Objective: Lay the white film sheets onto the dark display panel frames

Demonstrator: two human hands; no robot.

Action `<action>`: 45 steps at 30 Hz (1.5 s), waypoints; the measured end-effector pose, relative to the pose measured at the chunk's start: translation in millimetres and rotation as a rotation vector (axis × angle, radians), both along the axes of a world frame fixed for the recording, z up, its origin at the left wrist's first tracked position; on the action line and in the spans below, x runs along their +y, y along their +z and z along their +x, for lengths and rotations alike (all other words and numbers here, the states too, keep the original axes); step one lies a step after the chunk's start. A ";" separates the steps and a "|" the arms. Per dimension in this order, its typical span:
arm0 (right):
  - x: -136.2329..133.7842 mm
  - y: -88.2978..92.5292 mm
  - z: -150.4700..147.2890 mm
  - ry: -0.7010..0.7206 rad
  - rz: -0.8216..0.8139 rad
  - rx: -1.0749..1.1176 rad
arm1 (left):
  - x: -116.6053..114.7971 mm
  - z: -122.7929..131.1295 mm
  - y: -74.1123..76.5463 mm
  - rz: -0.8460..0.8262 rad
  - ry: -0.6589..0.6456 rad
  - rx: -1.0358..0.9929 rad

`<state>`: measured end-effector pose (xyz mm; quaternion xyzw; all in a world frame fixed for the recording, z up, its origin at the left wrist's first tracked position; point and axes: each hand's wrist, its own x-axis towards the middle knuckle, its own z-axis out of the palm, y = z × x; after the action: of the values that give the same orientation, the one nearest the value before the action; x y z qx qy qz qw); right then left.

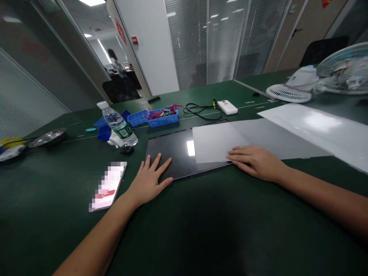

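Note:
A flat, dark glossy panel (175,151) lies on the green table in front of me. Over its right part rests a thin translucent white sheet (212,142), which reaches past the panel to the right. My left hand (149,178) has its fingers spread on the panel's left end, with the thumb along the near edge. On the sheet, close to the panel's near edge, lies my right hand (255,163), flat with its fingers stretched out to the left. A glossy white sheet (324,126) overlaps the translucent one at the far right.
Left of the panel are a phone (110,186), a water bottle (119,124) and a black mouse (127,150). Behind it stand blue trays (163,122), one with red wires, and a white power bank (227,107) with a black cable (198,111). Fan parts (299,84) lie back right.

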<state>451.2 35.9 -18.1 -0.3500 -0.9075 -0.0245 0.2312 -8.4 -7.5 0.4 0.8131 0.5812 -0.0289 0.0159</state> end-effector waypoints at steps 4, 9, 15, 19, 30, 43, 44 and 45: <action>-4.7 3.6 -6.2 0.118 -0.096 0.005 | 0.7 -0.8 0.7 -0.008 -0.009 -0.001; 5.2 6.0 10.0 -0.041 -0.064 0.056 | 3.5 -3.8 2.6 -0.037 -0.012 -0.001; 29.3 13.7 66.5 -0.623 -0.124 0.032 | 6.4 -10.9 4.2 -0.031 -0.041 0.011; 33.6 17.2 84.2 -0.895 -0.270 -0.045 | 7.4 -15.2 0.2 -0.004 -0.072 0.008; 28.1 11.4 54.6 -0.510 -0.187 -0.042 | -1.0 -7.4 3.1 -0.043 -0.138 -0.039; 11.5 13.3 22.0 -0.318 -0.126 -0.121 | -6.2 -3.9 7.3 0.020 -0.193 -0.237; 10.8 12.1 20.8 -0.304 -0.135 -0.110 | -6.5 -2.2 8.0 0.023 -0.196 -0.238; 10.4 10.6 20.5 -0.287 -0.146 -0.093 | -6.6 -0.6 8.5 0.026 -0.194 -0.235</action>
<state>471.8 46.4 -7.5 -0.4902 -0.8573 -0.0075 0.1571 -9.1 -14.1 8.9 0.8633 0.4945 0.0728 0.0704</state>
